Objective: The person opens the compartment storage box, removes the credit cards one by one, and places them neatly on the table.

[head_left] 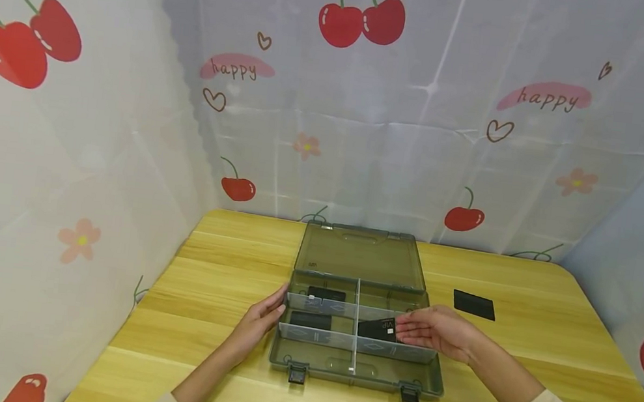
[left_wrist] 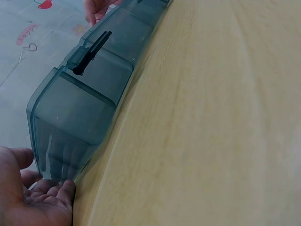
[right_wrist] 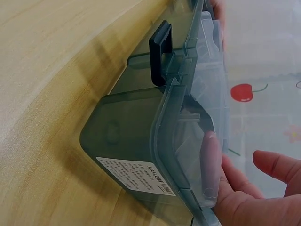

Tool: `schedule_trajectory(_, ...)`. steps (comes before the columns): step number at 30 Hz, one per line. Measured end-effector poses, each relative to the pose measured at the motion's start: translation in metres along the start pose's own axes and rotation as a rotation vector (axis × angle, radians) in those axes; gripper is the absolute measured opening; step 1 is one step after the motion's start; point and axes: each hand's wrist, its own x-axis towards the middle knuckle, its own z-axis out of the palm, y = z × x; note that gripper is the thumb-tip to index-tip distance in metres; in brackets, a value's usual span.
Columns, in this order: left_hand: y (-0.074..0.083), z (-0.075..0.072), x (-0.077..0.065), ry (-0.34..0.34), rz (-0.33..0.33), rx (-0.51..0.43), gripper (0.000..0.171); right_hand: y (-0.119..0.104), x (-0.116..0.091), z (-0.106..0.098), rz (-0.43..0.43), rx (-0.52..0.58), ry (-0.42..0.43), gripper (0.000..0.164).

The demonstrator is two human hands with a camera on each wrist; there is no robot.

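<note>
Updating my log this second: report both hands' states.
Left hand: open, touching the left side of the translucent grey-green plastic box.
Right hand: open, at the edge of the black rectangular VIP card.

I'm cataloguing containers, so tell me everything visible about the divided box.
The box looks like translucent greenish plastic: pale dividers, six compartments, two dark undone front latches, a label on its right end. It rests on the table, open, lid folded back. Black cards show inside. The left hand touches its left end; the right hand reaches inside.
</note>
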Motion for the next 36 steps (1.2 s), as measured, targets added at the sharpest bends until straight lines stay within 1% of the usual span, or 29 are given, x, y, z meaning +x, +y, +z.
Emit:
schedule_trajectory(2, 0.000, 0.000, 0.000, 0.002, -0.009, -0.007, 0.058, 0.000, 0.000, 0.000, -0.004, -0.007, 0.002, 0.043)
schedule_trajectory(7, -0.001, 0.000, -0.001, 0.005, -0.003, -0.011, 0.057, 0.001, 0.001, 0.002, -0.018, -0.034, 0.004, 0.041)
schedule_trajectory(12, -0.001, 0.000, -0.001, 0.004, 0.003, -0.017, 0.057, 0.001, 0.003, 0.004, -0.031, -0.058, 0.024, 0.040)
schedule_trajectory(16, -0.001, 0.000, 0.000, 0.003, 0.003, -0.014, 0.056, 0.002, 0.004, 0.006, -0.039, -0.078, 0.051, 0.037)
schedule_trajectory(23, -0.003, 0.000, 0.001, -0.007, 0.023, 0.009, 0.058, 0.006, 0.006, 0.008, -0.055, -0.127, 0.102, 0.033)
schedule_trajectory(27, -0.003, 0.000, 0.001, -0.007, 0.020, 0.007, 0.058, 0.007, 0.007, 0.011, -0.059, -0.158, 0.137, 0.034)
schedule_trajectory(32, -0.001, 0.000, 0.000, 0.002, 0.000, -0.006, 0.056, 0.008, 0.008, 0.015, -0.053, -0.189, 0.188, 0.036)
schedule_trajectory(36, -0.001, 0.001, 0.000, 0.003, 0.008, -0.017, 0.056, 0.009, 0.010, 0.017, -0.046, -0.213, 0.228, 0.035)
